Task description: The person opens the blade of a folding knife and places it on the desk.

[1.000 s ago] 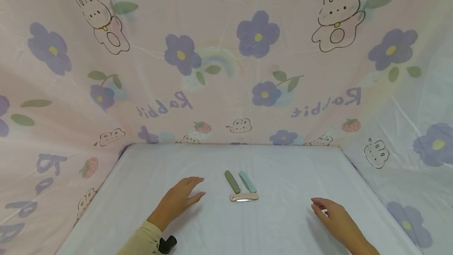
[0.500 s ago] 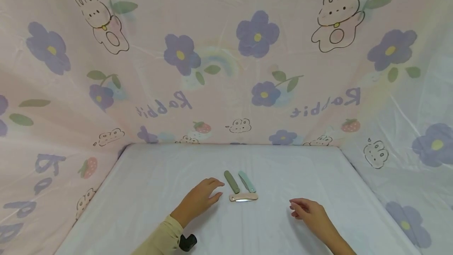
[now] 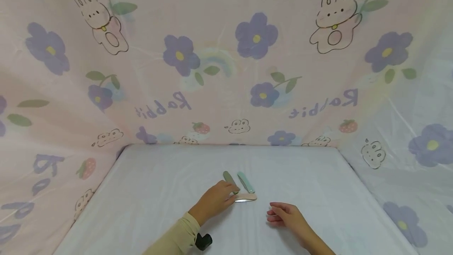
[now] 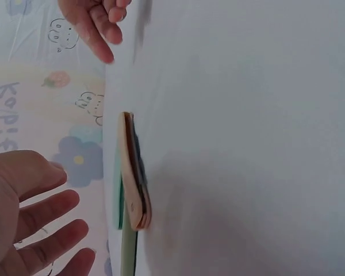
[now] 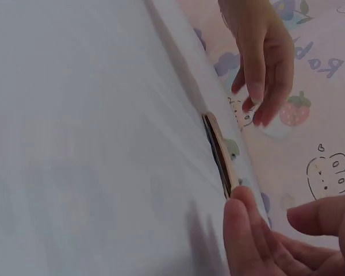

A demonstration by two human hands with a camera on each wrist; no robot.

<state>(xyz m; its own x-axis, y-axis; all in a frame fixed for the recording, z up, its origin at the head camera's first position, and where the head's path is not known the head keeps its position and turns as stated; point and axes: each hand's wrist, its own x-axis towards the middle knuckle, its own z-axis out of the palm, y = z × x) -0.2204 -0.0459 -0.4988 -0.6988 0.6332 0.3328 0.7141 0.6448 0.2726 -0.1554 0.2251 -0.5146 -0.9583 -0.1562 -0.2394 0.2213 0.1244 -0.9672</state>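
Note:
Three folded pocket knives lie close together on the white table. The beige knife (image 3: 249, 197) is nearest me, the olive green knife (image 3: 228, 177) and the mint green knife (image 3: 245, 183) behind it. My left hand (image 3: 214, 200) hovers at the left end of the beige knife, hiding that end and part of the olive one. In the left wrist view, its spread fingers are apart from the beige knife (image 4: 130, 178). My right hand (image 3: 286, 216), fingers loosely bent and holding nothing, is in the air right of the knives. In the right wrist view, its fingertips overlap the beige knife's (image 5: 220, 149) near end.
The table (image 3: 159, 172) has a smooth white cover. Pink cloth (image 3: 219, 101) printed with rabbits and flowers hangs along the back and both sides. A black wrist device (image 3: 203, 241) sits at my left sleeve (image 3: 173, 237).
My left hand has moved right, from beside the knives to over the beige knife's left end. My right hand has come left toward them. The knives have stayed in place.

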